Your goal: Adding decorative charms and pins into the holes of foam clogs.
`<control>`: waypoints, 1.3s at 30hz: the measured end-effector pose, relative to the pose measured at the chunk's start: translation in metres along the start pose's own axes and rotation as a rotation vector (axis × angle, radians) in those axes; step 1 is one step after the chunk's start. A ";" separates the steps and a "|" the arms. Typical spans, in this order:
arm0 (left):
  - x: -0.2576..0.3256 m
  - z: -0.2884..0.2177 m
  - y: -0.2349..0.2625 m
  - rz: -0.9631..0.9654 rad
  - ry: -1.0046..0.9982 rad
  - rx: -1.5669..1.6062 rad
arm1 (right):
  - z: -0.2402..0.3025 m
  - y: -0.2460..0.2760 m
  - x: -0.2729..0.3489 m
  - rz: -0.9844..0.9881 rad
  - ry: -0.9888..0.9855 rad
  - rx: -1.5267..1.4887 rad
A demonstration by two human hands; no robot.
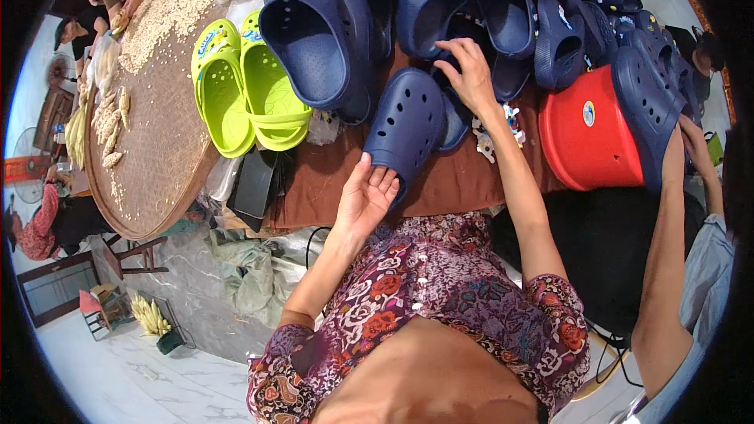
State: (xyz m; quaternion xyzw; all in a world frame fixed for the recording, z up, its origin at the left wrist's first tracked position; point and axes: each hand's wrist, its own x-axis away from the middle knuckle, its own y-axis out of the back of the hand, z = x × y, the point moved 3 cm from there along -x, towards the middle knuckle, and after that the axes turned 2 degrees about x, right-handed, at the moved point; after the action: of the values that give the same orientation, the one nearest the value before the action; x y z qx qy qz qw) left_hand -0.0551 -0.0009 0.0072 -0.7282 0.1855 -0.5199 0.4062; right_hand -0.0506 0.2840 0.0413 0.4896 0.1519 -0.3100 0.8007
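At the far left a wide round woven tray carries pale kernels, with other people working at its top edge. Just right of it lies a pair of lime green clogs, side by side, openings up. Next comes a large navy clog tipped on its side. The left hand is open, palm up, its fingers spread under the heel end of a navy blue clog that lies sole-up on the brown cloth. The right hand reaches above this clog into the heap of navy clogs, fingers curled loosely on one; whether it grips cannot be told. Further right stands a red plastic tub, and another person's arm holds a navy clog against it.
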 end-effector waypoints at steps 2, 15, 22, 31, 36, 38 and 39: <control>0.002 -0.003 0.008 -0.016 -0.004 -0.015 | 0.007 0.012 0.017 -0.108 -0.064 -0.012; 0.024 -0.006 0.019 -0.081 -0.051 0.067 | 0.045 -0.010 0.149 0.101 -0.067 0.096; 0.033 -0.002 0.027 -0.138 -0.084 0.033 | 0.045 -0.004 0.150 0.109 -0.068 0.142; 0.009 -0.001 0.035 -0.124 -0.127 -0.005 | 0.050 0.019 0.172 -0.053 -0.264 0.018; -0.006 -0.012 0.050 -0.025 -0.082 -0.093 | 0.019 0.036 0.193 -0.108 -0.478 0.122; -0.008 -0.008 0.050 -0.074 -0.091 -0.153 | 0.010 0.040 0.196 -0.058 -0.500 0.197; -0.009 -0.005 0.049 -0.120 -0.099 -0.215 | 0.009 0.041 0.197 -0.031 -0.500 0.204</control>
State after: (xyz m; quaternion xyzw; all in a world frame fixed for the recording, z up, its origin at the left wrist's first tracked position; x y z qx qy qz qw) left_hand -0.0556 -0.0267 -0.0362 -0.8020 0.1762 -0.4839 0.3026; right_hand 0.1252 0.2209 -0.0344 0.4736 -0.0749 -0.4471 0.7551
